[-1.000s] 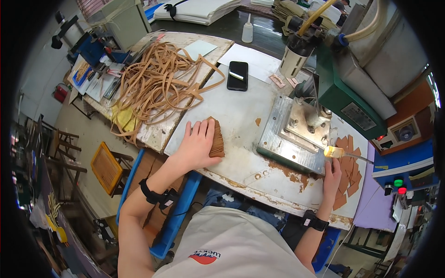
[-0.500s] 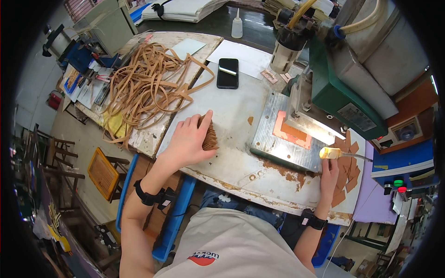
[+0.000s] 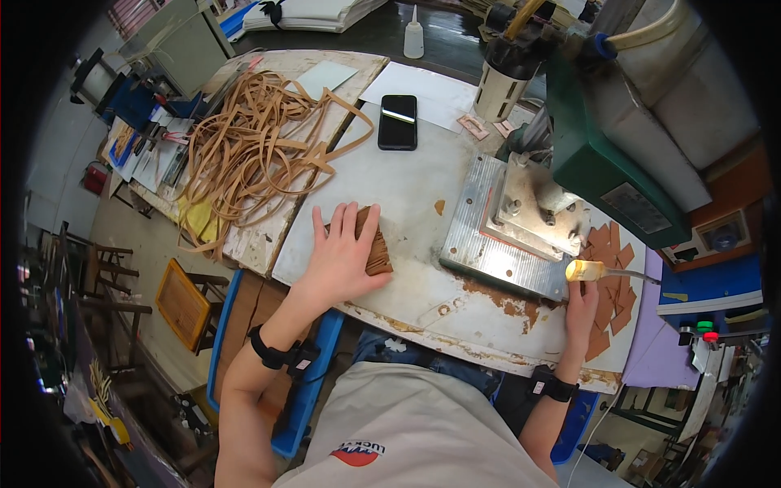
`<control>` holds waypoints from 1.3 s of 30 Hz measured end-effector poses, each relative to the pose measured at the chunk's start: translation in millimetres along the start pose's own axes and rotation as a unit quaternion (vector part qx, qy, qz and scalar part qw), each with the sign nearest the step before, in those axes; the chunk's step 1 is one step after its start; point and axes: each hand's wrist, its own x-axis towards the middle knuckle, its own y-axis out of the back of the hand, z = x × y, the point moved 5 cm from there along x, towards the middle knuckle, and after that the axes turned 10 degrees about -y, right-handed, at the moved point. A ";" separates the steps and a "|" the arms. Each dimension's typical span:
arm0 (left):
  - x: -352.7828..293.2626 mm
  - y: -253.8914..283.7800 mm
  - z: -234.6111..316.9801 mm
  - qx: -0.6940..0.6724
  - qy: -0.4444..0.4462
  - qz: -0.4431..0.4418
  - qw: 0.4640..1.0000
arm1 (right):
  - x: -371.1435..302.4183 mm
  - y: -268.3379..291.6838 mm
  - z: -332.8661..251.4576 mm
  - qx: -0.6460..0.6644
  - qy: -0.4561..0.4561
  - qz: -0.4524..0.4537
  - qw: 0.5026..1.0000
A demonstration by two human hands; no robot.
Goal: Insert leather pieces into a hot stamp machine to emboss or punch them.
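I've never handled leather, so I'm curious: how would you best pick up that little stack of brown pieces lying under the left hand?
Probably by its two long edges, coming down from above. The stack of brown leather pieces lies flat on the table, with its right edge showing past the left hand, which rests flat on top. Thumb on one side and fingers on the other would likely keep the pieces together.

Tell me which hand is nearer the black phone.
Left. The left hand rests on a brown leather stack just below the phone; the right hand is far off by the yellow-handled lever.
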 end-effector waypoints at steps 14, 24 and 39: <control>4.2 23.6 -22.1 -0.171 0.071 -0.070 0.980 | -7.5 -1.5 -8.0 0.043 0.000 0.016 0.999; -11.3 -1.5 -26.9 -0.003 0.119 0.055 0.991 | -2.3 -1.1 -1.3 0.046 -0.035 -0.015 0.998; -10.0 -5.8 -4.4 -0.034 0.051 0.055 0.997 | -9.1 -3.7 -18.7 0.016 0.014 0.006 1.000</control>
